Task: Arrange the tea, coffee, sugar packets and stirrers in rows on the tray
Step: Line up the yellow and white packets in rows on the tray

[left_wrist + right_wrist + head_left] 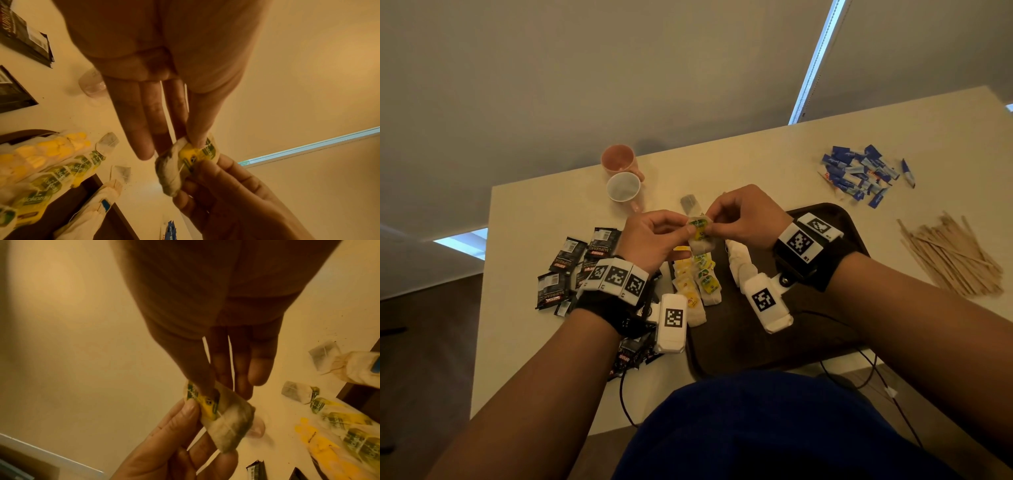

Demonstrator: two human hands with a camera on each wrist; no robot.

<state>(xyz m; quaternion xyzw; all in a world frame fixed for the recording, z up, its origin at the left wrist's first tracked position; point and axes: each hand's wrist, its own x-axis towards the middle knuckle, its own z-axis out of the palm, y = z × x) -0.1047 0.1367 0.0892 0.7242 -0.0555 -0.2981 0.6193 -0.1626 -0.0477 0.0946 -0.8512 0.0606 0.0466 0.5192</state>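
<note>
Both hands pinch one paper tea bag with a yellow-green tag point(700, 229): left hand point(654, 240) thumb and fingertips on one side, right hand point(743, 219) on the other, held above the far-left corner of the dark brown plastic tray point(825, 329).

Risk, my read: pulling apart could tear the thin paper or string and spill tea.

On the tray: three partial rows of tea bags point(697, 277), too overlapped to count. Beyond: black coffee sachets point(571, 267) in a pile, wooden stirrers point(948, 260) and blue sugar packets point(859, 174) uncounted, two cups point(621, 171).
</note>
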